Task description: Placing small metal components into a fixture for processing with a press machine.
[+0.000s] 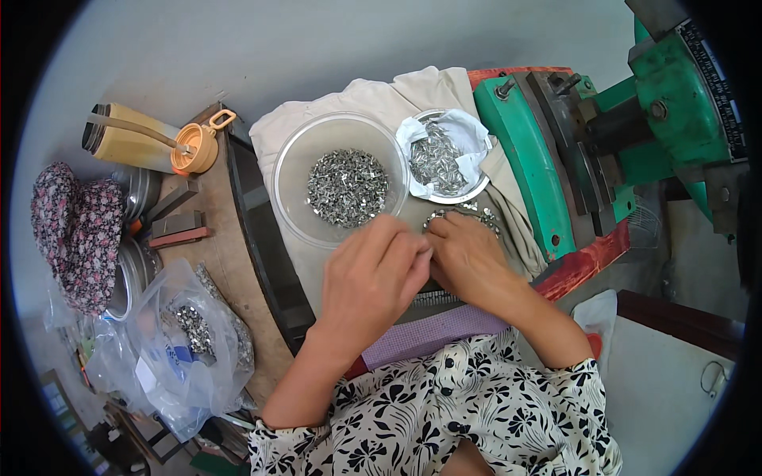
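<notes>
My left hand point(371, 274) is raised with thumb and fingers pinched together, close beside my right hand. Whatever sits in that pinch is too small or hidden to make out. My right hand point(470, 252) is lower, its fingers bent and closed over the work surface, hiding what they grip. Just beyond its knuckles lie loose small metal parts point(482, 214). A large clear plastic tub point(287, 163) with a heap of tiny silvery metal pieces point(348, 187) stands beyond my left hand. To its right, a bowl point(468, 195) lined with a white bag point(473, 141) holds slim shiny metal pins point(436, 159).
A green press machine point(520, 166) stands at the right. Beige cloth point(432, 83) covers the work surface. On the wooden table point(226, 274) at left are a yellow bottle point(131, 136), metal blocks point(176, 224), a floral cloth point(75, 230) and a plastic bag of metal parts point(171, 349).
</notes>
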A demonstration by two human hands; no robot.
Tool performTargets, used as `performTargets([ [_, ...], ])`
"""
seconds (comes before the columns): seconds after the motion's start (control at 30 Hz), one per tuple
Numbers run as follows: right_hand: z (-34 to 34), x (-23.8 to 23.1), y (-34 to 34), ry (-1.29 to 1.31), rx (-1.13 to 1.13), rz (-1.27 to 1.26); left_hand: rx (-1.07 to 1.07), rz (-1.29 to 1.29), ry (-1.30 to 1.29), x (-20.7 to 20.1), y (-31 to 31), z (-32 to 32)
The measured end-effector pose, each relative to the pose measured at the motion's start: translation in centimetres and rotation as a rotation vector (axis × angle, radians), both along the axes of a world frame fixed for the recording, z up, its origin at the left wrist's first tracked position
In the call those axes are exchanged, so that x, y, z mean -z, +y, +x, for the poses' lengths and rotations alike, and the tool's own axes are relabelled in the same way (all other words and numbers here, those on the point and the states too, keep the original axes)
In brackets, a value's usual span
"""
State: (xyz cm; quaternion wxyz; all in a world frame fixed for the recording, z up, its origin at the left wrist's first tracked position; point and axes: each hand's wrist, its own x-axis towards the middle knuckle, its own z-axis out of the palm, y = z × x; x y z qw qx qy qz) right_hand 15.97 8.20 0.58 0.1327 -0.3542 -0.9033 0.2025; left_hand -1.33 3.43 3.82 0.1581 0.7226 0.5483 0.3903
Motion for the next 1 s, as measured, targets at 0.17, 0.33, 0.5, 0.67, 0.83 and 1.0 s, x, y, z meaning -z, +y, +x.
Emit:
performTargets([
  [0.17,-0.5,0.8,-0.8,0.037,-0.028,0.077,0.027,0.273,0.348,-0.1,4.5,1.7],
  [0.33,-0.1,1.3,-0.9,0.05,-0.011,0.011,0.067,0.219,0.242,-0.4,4.5,1.5],
  [0.5,0.0,0.1,0.1,0.014,-0.056,-0.041,-0.009,-0.067,-0.044,1.1,-1.0,0.2],
  [0.67,1.3,-0.7,0.6,-0.012,-0.067,-0.09,-0.046,-0.173,0.009,2.5,-6.1,0.1],
  [0.83,2.3,-3.3,2.7,0.136,0.155,0.029,-0.059,-0.235,0.017,4.4,-7.1,0.5],
  [1.0,2.3,-2.4,5.3,0.121,0.23,0.2,-0.008,-0.234,0.013,5.5,-6.8,1.1],
])
